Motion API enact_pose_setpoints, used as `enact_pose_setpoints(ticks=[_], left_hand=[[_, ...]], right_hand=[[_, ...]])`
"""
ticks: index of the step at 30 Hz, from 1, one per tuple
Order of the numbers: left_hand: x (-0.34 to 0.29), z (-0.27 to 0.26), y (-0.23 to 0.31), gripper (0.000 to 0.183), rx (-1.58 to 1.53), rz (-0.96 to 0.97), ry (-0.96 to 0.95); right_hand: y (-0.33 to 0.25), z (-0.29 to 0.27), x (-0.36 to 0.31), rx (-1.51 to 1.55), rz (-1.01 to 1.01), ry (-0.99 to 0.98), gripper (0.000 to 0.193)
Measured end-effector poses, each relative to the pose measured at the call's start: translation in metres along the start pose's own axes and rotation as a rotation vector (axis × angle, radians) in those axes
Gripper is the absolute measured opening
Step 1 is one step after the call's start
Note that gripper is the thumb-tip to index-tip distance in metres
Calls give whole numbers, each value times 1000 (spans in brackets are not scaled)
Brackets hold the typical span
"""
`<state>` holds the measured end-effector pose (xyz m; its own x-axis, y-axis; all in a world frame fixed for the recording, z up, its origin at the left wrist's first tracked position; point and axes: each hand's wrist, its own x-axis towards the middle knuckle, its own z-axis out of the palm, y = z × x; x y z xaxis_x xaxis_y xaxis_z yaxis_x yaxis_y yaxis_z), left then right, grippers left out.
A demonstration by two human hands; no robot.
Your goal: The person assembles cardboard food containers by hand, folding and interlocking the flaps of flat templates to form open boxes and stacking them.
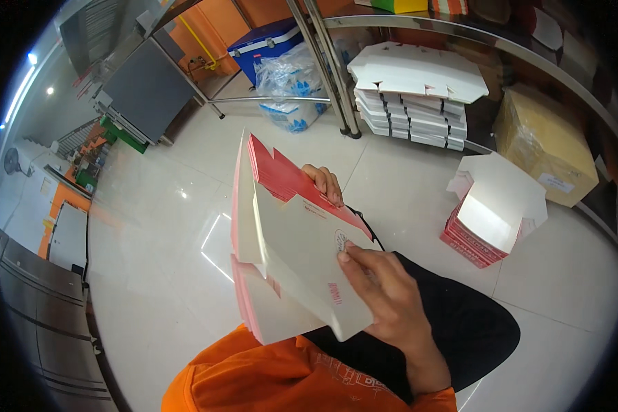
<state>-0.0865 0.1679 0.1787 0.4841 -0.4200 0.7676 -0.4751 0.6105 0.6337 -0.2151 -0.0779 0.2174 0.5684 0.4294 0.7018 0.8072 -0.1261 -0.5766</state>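
A bundle of flat cardboard box blanks (pixel 299 257), pale grey on the near face and red on the outer sides, stands tilted above my lap. My left hand (pixel 325 184) is closed over the bundle's far red edge; only its fingers show, and the rest is hidden behind the card. At the near right side, my right hand (pixel 384 285) is closed with thumb and fingertips pinched together against the front blank. Some blanks fan apart at the left. On the floor to my right, a separate stack of red-sided blanks (pixel 477 237) has a white panel on top.
A tall pile of white flat boxes (pixel 419 86) sits by the metal shelf, beside a brown carton (pixel 546 147). Farther off are a blue cooler (pixel 264 44) and plastic-wrapped bags (pixel 292 86). Steel cabinets (pixel 41 323) line the left. My dark-clad leg (pixel 467 316) lies under the bundle.
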Motion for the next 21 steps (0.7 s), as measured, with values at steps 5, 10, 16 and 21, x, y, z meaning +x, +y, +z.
enact_pose_setpoints(ticks=[5, 10, 16, 21], left_hand=[[0, -6, -7, 30, -27, 34, 44], [-6, -10, -8, 32, -42, 55, 83], [-33, -13, -21, 39, -95, -169, 257], [-71, 23, -19, 46, -315, -319, 545]], right_hand=[[2, 18, -2, -56, -3, 52, 68], [5, 22, 0, -32, 7, 67, 68], [12, 16, -3, 0, 108, 147, 63], [38, -37, -8, 322, 748, 305, 24]])
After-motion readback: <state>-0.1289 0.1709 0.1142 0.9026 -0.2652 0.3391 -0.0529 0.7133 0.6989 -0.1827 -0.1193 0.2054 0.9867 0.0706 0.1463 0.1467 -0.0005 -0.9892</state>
